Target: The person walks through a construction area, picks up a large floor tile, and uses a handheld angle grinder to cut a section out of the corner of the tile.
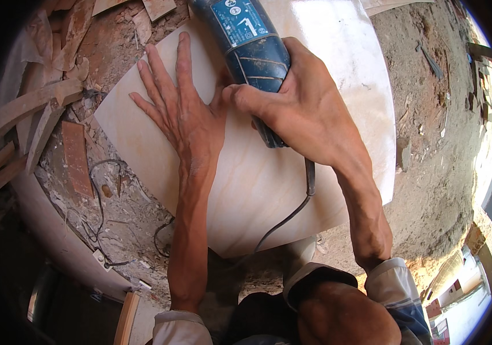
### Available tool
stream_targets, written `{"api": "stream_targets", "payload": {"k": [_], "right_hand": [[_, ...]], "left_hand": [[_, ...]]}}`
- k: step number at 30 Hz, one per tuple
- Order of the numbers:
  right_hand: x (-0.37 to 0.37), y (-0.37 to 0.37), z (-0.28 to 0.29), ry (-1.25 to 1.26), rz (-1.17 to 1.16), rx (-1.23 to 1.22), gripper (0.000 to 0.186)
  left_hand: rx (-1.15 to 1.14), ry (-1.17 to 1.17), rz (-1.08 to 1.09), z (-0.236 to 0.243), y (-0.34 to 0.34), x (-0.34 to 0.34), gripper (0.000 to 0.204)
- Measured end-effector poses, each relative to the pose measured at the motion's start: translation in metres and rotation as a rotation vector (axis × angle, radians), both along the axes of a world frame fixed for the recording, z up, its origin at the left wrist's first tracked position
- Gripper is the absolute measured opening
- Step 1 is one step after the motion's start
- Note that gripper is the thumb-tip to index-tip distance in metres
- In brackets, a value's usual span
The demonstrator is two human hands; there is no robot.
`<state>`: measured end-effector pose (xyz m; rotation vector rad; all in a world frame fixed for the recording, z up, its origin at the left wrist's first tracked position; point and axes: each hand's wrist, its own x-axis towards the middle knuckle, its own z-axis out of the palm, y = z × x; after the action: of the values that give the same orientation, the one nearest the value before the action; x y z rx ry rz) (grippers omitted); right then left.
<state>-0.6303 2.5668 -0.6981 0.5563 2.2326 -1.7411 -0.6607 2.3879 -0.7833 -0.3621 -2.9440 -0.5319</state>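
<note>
A large glossy cream tile (257, 190) with faint veins lies beneath both my hands. My left hand (185, 118) presses flat on its left part, fingers spread, holding nothing. In my right hand (309, 109) is a blue corded angle grinder (257, 60), gripped around the rear of its body. The tool's front end runs out of the picture at the top, so its disc is hidden. From its back end a black cord (283, 221) trails over the tile toward my knees. My left thumb is partly covered by my right hand.
Rough dirt ground (430, 149) with rubble surrounds the tile. Wood pieces (33, 109) are heaped at the left, near a reddish flat offcut (77, 158). A loose black cable (99, 201) and a socket strip (102, 257) lie at the lower left. My bent knee (346, 313) is close below the tile.
</note>
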Motion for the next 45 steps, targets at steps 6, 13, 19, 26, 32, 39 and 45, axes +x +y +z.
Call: {"api": "stream_targets", "payload": {"k": [6,13,19,26,32,39,45], "right_hand": [[0.001,0.000,-0.001,0.008,-0.006,-0.032,0.061],[0.003,0.001,-0.001,0.006,-0.015,-0.043,0.061],[0.004,0.001,-0.003,0.005,-0.008,-0.031,0.061],[0.003,0.002,0.000,0.005,-0.003,-0.031,0.063],[0.005,0.001,-0.007,0.026,-0.012,-0.036,0.063],[0.004,0.001,-0.003,-0.010,-0.010,-0.037,0.063],[0.005,0.001,-0.005,0.003,-0.014,-0.027,0.064]], "left_hand": [[-0.010,-0.009,0.011,0.003,0.001,0.000,0.101],[-0.001,-0.012,0.013,0.002,0.002,0.000,0.102],[-0.004,-0.014,0.012,0.002,0.002,0.000,0.102],[-0.003,-0.006,0.012,0.001,0.001,-0.001,0.103],[-0.012,-0.002,0.003,-0.006,-0.002,-0.002,0.100],[0.005,-0.003,0.008,-0.001,0.001,-0.001,0.104],[0.001,-0.001,0.006,-0.002,0.000,-0.001,0.102]]}}
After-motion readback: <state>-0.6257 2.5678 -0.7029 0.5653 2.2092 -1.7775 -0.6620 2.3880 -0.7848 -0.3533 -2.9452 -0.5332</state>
